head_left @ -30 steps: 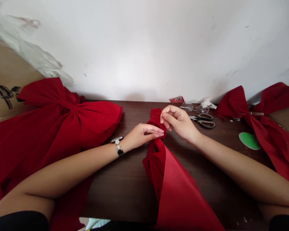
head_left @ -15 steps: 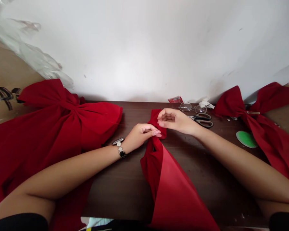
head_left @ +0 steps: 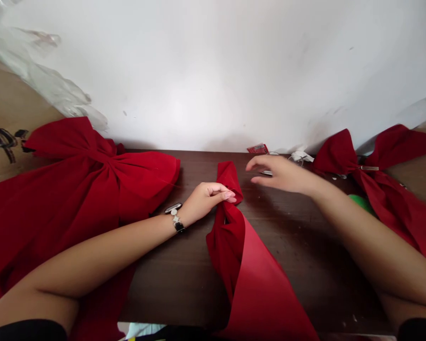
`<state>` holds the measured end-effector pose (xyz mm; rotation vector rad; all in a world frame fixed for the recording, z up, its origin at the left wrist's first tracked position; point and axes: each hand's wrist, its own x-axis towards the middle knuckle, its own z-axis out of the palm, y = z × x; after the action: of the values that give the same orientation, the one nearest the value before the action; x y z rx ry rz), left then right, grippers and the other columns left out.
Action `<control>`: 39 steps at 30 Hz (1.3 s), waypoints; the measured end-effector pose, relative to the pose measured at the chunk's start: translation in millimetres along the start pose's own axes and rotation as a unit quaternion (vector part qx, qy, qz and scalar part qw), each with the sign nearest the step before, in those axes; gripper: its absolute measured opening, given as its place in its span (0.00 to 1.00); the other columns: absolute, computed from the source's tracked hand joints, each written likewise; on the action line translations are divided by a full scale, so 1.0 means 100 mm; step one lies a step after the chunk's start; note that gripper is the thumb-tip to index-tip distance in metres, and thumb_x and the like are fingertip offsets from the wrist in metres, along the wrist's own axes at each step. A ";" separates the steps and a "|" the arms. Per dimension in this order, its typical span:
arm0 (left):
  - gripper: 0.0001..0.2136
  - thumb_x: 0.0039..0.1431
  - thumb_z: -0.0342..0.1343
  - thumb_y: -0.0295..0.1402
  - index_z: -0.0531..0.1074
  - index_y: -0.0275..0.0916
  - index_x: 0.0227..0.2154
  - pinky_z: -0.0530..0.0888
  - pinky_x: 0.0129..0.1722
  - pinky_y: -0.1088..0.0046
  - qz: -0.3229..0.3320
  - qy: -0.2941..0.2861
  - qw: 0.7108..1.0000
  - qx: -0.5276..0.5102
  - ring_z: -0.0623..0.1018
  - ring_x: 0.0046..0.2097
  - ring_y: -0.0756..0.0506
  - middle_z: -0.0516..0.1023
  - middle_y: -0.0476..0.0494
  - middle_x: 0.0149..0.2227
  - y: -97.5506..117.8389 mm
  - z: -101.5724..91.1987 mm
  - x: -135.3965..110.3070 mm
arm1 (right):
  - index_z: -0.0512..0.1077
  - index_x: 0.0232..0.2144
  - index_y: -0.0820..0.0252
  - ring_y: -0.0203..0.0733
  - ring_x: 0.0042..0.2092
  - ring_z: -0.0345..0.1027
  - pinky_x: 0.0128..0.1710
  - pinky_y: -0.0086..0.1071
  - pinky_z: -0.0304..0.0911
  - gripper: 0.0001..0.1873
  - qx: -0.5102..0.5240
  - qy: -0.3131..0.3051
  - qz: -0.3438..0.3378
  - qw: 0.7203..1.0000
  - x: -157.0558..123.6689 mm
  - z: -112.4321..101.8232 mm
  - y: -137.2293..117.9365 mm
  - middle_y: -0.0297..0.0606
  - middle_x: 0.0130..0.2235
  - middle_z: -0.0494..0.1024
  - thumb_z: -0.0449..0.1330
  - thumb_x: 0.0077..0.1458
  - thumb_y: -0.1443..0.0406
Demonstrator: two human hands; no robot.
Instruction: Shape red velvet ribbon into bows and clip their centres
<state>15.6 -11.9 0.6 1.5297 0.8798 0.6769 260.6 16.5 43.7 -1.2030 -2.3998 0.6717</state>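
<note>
My left hand [head_left: 208, 201] pinches the top of a gathered red velvet strip [head_left: 227, 237] at the middle of the table, with a silver wristwatch [head_left: 175, 218] on that wrist. The strip's wide lower part spreads towards me over the table's front edge. My right hand [head_left: 280, 173] hovers to the right of the strip, fingers apart and holding nothing. Beneath it, a pair of scissors [head_left: 266, 173] and glasses are almost completely hidden.
A large red velvet bow [head_left: 92, 175] lies at the left, and a second bow [head_left: 351, 161] at the right, partly over a green disc [head_left: 360, 203]. A small red packet [head_left: 258, 148] stands by the white wall [head_left: 213, 71]. The table [head_left: 298, 246] is dark wood.
My right hand has let go of the strip and moved right, opening over the scissors and glasses. My left hand keeps its pinch in nearly the same place.
</note>
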 end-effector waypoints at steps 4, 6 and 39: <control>0.12 0.57 0.59 0.38 0.78 0.32 0.34 0.73 0.46 0.71 -0.006 0.001 1.000 -0.001 0.81 0.43 0.44 0.83 0.39 0.38 0.01 -0.01 0.01 | 0.71 0.34 0.59 0.45 0.38 0.70 0.40 0.37 0.63 0.08 -0.152 0.076 0.127 0.977 -0.34 -0.38 0.22 0.41 0.38 0.77 0.54 0.54 0.63; 0.12 0.58 0.58 0.37 0.79 0.32 0.34 0.73 0.47 0.71 -0.005 0.000 1.000 0.004 0.80 0.43 0.44 0.83 0.39 0.39 0.02 -0.01 0.01 | 0.70 0.34 0.62 0.48 0.39 0.69 0.40 0.39 0.63 0.09 -0.194 0.042 0.152 0.968 -0.55 -0.41 0.41 0.45 0.38 0.76 0.54 0.53 0.63; 0.12 0.58 0.57 0.38 0.79 0.33 0.32 0.72 0.47 0.71 0.005 -0.006 0.999 0.035 0.80 0.43 0.45 0.83 0.40 0.38 0.05 0.00 0.01 | 0.67 0.41 0.62 0.32 0.24 0.59 0.20 0.25 0.52 0.23 0.266 -0.129 0.269 0.917 -0.86 -0.13 0.04 0.37 0.29 0.73 0.61 0.50 0.52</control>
<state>16.7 -11.1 5.5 1.5995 0.8959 0.6484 318.8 -48.7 42.7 -1.5874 -1.8418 1.6177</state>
